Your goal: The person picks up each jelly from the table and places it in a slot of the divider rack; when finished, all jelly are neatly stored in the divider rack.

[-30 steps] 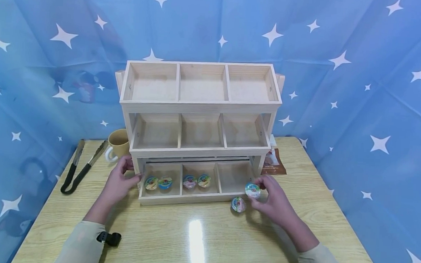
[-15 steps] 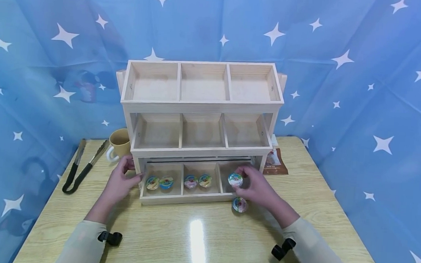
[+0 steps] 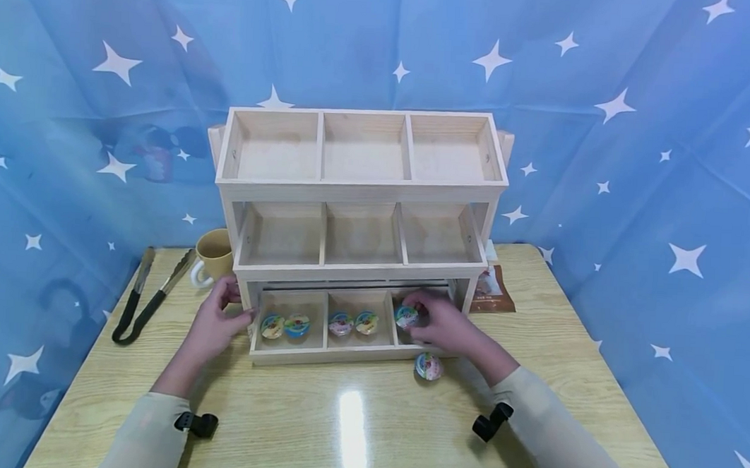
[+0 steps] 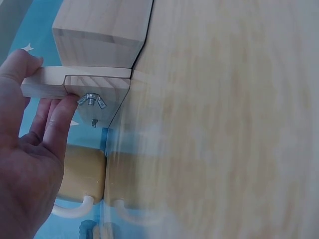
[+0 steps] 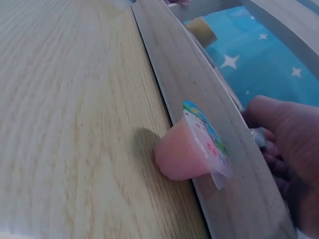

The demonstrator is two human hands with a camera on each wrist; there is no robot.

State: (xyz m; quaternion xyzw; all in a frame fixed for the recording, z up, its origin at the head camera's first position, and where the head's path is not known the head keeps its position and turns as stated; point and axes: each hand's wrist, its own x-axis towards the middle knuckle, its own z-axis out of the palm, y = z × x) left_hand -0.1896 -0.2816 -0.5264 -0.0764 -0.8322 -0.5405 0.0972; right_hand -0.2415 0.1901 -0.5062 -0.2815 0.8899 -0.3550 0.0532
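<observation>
A pale wooden three-tier rack [image 3: 360, 270] stands at the back of the table, each tier split into three compartments. My left hand [image 3: 214, 321] holds the rack's left side, thumb and fingers on either side of a wooden piece near a wing nut [image 4: 91, 101]. Inside the bottom right compartment, my right hand [image 3: 443, 326] pinches a small jelly cup [image 3: 404, 316] with a colourful lid. In front of the rack lies a pink jelly cup [image 5: 182, 152], tipped on its side. Two jelly cups [image 3: 296, 325] sit in the bottom left compartment and two more jelly cups [image 3: 341, 324] in the middle one.
Left of the rack are a tan mug [image 3: 213, 252] with a white handle and black-handled tongs [image 3: 148, 308]. A brown packet [image 3: 494, 293] lies by the rack's right side. Behind everything hangs a blue curtain [image 3: 606, 204] with white stars.
My right hand has moved left with its jelly cup, from beside the front edge into the bottom right compartment. My left hand stays on the rack's side.
</observation>
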